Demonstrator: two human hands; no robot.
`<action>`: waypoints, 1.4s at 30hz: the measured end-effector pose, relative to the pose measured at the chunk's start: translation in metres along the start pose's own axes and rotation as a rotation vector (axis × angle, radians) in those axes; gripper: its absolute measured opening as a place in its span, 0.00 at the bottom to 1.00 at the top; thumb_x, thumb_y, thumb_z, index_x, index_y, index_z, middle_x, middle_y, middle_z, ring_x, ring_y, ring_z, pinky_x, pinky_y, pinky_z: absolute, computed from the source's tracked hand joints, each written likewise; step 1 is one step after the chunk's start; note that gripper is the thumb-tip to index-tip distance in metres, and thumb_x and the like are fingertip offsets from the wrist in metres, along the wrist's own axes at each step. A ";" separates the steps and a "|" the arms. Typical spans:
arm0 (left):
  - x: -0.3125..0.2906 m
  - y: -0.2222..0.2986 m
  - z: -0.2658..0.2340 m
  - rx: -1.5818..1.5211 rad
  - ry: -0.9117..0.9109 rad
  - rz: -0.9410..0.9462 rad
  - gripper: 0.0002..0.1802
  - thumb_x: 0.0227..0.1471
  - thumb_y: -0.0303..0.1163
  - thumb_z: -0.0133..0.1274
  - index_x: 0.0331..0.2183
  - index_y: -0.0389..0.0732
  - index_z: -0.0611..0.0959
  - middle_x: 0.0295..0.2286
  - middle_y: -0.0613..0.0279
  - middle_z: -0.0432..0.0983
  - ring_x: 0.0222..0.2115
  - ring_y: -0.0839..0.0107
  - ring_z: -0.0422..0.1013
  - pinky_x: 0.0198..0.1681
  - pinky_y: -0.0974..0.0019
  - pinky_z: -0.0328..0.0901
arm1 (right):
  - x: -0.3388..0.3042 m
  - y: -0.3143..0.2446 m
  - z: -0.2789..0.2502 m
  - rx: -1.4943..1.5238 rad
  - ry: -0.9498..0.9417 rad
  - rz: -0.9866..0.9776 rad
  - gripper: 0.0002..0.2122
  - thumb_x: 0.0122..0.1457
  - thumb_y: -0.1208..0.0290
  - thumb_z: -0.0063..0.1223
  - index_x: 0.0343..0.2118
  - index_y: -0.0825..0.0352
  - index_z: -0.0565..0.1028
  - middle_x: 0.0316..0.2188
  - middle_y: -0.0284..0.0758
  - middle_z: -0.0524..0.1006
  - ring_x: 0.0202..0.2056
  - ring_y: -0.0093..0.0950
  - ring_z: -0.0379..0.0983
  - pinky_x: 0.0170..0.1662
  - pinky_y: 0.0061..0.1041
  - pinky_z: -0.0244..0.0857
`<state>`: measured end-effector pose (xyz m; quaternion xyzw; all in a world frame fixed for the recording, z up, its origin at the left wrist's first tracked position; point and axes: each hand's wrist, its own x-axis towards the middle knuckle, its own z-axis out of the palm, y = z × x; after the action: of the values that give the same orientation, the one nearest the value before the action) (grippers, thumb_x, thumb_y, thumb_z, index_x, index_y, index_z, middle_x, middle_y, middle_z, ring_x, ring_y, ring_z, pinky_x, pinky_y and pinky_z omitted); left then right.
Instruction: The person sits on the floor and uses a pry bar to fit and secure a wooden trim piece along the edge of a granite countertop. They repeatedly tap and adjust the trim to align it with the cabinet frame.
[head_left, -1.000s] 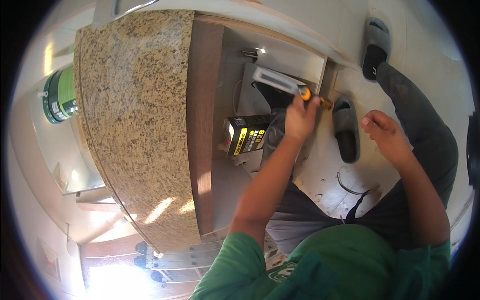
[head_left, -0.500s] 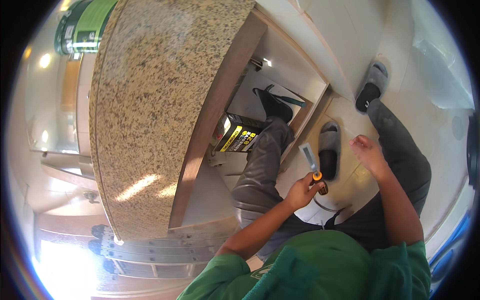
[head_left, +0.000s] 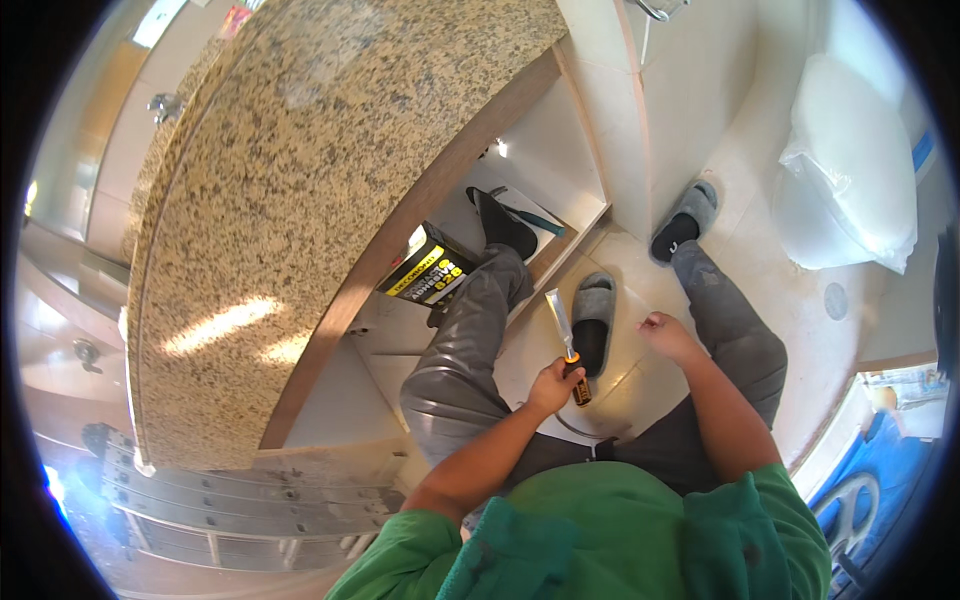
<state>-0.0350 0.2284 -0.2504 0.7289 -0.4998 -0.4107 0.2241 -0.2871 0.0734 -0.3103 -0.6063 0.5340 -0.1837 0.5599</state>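
My left hand (head_left: pixel 552 388) is closed around the black and orange handle of a wood chisel (head_left: pixel 562 326). The flat metal blade points up and away from me, next to a grey slipper (head_left: pixel 597 284). To its right, over the floor between my legs, my right hand (head_left: pixel 668 336) is closed with its fingers curled in. It is apart from the chisel, and whatever may be in those fingers is too small to tell. A thin dark curved strip (head_left: pixel 570 428) shows below the chisel handle, partly hidden.
At left is a speckled stone countertop (head_left: pixel 290 180) over an open cabinet (head_left: pixel 555 150). My left foot rests inside, by a hammer with a green handle (head_left: pixel 535 219) and a black and yellow adhesive tin (head_left: pixel 430 268). A white plastic bag (head_left: pixel 850 180) stands right; a metal ladder (head_left: pixel 250 505) lies lower left.
The view has shifted, bringing the white bag and blue items at right into sight. My left hand still grips the chisel. My right hand's fingers look more curled.
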 end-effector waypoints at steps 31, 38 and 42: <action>0.005 -0.015 0.008 0.126 -0.127 -0.044 0.23 0.57 0.48 0.58 0.37 0.35 0.80 0.27 0.50 0.79 0.31 0.54 0.77 0.37 0.57 0.69 | 0.000 -0.009 0.003 -0.168 -0.076 0.048 0.13 0.60 0.63 0.57 0.29 0.70 0.75 0.22 0.33 0.74 0.26 0.26 0.69 0.31 0.29 0.64; 0.004 -0.010 0.007 0.137 -0.124 -0.046 0.23 0.57 0.50 0.57 0.36 0.36 0.80 0.28 0.49 0.78 0.31 0.54 0.76 0.37 0.57 0.68 | 0.003 -0.003 0.002 -0.156 -0.091 0.041 0.12 0.61 0.64 0.57 0.30 0.70 0.76 0.23 0.33 0.75 0.27 0.25 0.70 0.32 0.28 0.65; 0.004 -0.015 0.008 0.130 -0.118 -0.042 0.23 0.57 0.50 0.57 0.36 0.36 0.79 0.27 0.49 0.78 0.30 0.54 0.76 0.36 0.56 0.68 | 0.004 -0.003 0.003 -0.111 -0.107 0.077 0.13 0.61 0.62 0.57 0.32 0.71 0.76 0.25 0.37 0.76 0.29 0.29 0.72 0.35 0.30 0.66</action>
<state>-0.0331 0.2314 -0.2678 0.7267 -0.5222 -0.4245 0.1378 -0.2817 0.0713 -0.3104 -0.6244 0.5356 -0.0995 0.5598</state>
